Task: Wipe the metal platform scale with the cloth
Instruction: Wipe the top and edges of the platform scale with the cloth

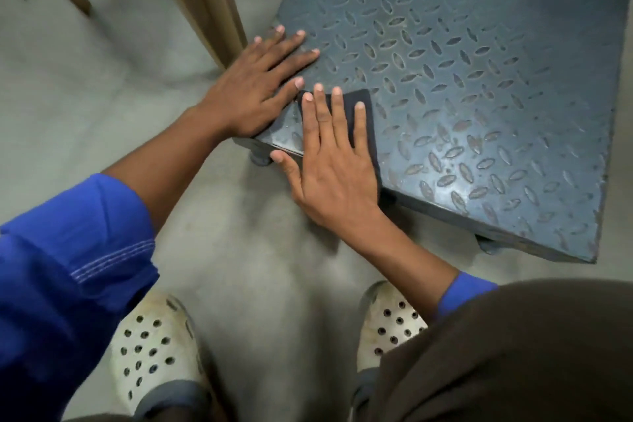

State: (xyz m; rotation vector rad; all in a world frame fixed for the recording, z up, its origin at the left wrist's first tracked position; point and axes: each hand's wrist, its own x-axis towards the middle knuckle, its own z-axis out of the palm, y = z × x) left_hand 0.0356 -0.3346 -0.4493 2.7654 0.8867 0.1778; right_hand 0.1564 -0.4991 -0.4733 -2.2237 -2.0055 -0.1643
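Metal platform scale (479,86) is sitting low on the grey floor (85,96), one single slab of diamond tread. My left hand (253,89) is lying flat on its near left corner, five fingers spread wide and holding nothing. Just beside it, my right hand (337,175) is pressing one dark cloth (348,106) onto the near edge, four fingers straight, thumb hanging off the rim. Below, my two white holed clogs (154,346) are standing apart.
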